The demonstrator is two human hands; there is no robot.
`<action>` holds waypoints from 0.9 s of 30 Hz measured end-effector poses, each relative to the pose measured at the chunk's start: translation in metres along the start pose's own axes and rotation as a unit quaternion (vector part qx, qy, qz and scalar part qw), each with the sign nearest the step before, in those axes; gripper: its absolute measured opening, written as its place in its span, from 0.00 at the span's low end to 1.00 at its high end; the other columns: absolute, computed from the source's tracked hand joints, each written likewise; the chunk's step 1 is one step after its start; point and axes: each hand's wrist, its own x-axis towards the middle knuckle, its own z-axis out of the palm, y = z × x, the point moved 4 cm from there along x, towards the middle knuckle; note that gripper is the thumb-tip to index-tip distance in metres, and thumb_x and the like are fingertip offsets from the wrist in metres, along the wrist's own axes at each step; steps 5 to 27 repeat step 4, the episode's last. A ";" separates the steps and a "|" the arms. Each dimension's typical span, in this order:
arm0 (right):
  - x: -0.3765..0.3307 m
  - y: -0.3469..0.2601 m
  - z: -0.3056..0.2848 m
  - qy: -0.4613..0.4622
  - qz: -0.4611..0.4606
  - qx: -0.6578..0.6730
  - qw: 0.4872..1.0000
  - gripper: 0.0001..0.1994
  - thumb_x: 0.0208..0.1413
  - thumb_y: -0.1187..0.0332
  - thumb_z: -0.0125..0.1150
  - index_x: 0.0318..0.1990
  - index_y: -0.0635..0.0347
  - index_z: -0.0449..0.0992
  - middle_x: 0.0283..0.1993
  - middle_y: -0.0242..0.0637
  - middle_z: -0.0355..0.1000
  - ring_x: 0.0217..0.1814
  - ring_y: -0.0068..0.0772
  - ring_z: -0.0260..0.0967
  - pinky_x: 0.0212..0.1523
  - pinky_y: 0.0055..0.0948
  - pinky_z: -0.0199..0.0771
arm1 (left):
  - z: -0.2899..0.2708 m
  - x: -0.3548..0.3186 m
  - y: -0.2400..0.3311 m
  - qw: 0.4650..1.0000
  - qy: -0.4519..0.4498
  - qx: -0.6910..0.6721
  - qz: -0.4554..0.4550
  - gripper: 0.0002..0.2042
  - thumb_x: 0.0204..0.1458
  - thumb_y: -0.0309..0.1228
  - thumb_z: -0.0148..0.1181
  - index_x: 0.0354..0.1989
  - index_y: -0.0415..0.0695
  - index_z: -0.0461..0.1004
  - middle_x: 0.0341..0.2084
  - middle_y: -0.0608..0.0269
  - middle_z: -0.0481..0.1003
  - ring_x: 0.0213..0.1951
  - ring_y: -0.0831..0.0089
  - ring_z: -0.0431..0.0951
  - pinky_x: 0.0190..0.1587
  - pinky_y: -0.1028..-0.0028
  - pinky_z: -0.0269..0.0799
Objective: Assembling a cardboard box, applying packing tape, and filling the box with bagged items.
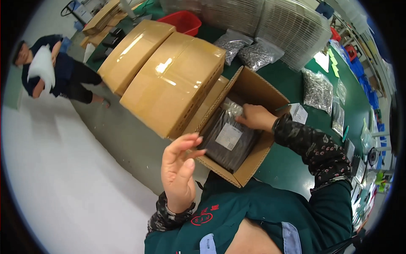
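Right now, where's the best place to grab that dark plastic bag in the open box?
Probably the crinkled far end of the dark plastic bag, from above, where the right hand already rests. The bag lies flat and fills the open cardboard box, leaving its sides hemmed in.

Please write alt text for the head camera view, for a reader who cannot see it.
A person's right hand presses on a dark plastic bag of parts inside an open cardboard box on a green table, while the left hand is raised open beside it. Sealed cartons sit behind.
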 end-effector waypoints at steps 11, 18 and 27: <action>-0.042 -0.024 -0.034 0.175 -0.099 -0.240 0.950 0.24 0.46 0.52 0.59 0.41 0.67 0.69 0.56 0.59 0.57 0.63 0.53 0.49 0.53 0.53 0.56 | -0.027 -0.023 -0.027 0.962 0.095 0.252 0.032 0.18 0.48 0.27 0.49 0.48 0.36 0.62 0.53 0.45 0.61 0.55 0.56 0.63 0.54 0.64 0.63; -0.042 -0.024 -0.034 0.175 -0.099 -0.240 0.950 0.24 0.46 0.52 0.59 0.41 0.67 0.69 0.56 0.59 0.57 0.63 0.53 0.49 0.53 0.53 0.56 | -0.027 -0.023 -0.027 0.962 0.095 0.252 0.032 0.18 0.48 0.27 0.49 0.48 0.36 0.62 0.53 0.45 0.61 0.55 0.56 0.63 0.54 0.64 0.63; -0.042 -0.024 -0.034 0.175 -0.099 -0.240 0.950 0.24 0.46 0.52 0.59 0.41 0.67 0.69 0.56 0.59 0.57 0.63 0.53 0.49 0.53 0.53 0.56 | -0.027 -0.023 -0.027 0.962 0.095 0.252 0.032 0.18 0.48 0.27 0.49 0.48 0.36 0.62 0.53 0.45 0.61 0.55 0.56 0.63 0.54 0.64 0.63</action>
